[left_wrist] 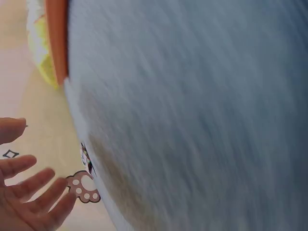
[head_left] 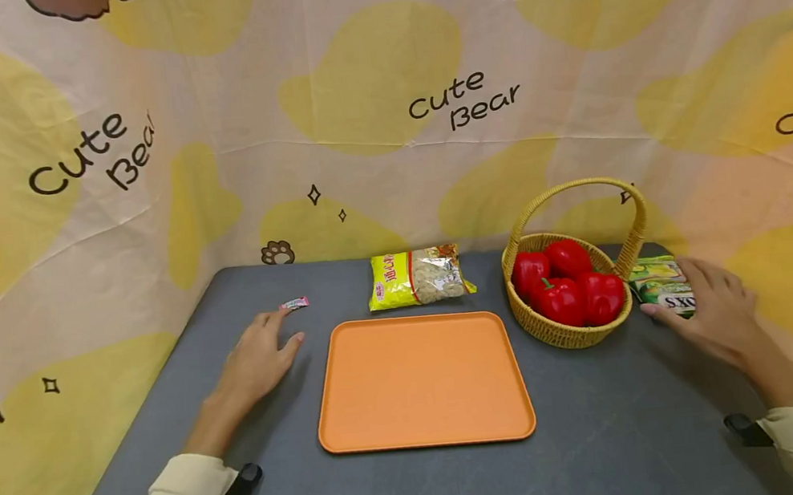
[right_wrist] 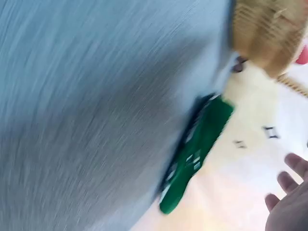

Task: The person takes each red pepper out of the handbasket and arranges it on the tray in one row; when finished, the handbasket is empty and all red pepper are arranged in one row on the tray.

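My left hand [head_left: 256, 363] reaches over the left of the table, fingertips right by a small pink wrapped piece [head_left: 294, 303]. In the left wrist view its fingers are spread and hold nothing, and the small piece [left_wrist: 85, 156] shows beyond them. On the far side, my right hand [head_left: 718, 310] hovers by the green packets [head_left: 666, 300], one lettered in white, and partly covers them. The right wrist view shows a green packet [right_wrist: 197, 154] apart from the loosely extended fingers, with nothing held.
An orange tray [head_left: 421, 382] lies between my hands. Behind it rests a yellow and clear food bag [head_left: 417, 277]. The wicker basket [head_left: 558, 337] with red bell peppers [head_left: 562, 301] stands left of the green packets, its tall handle upright. Patterned cloth [head_left: 350, 83] hangs behind the grey table.
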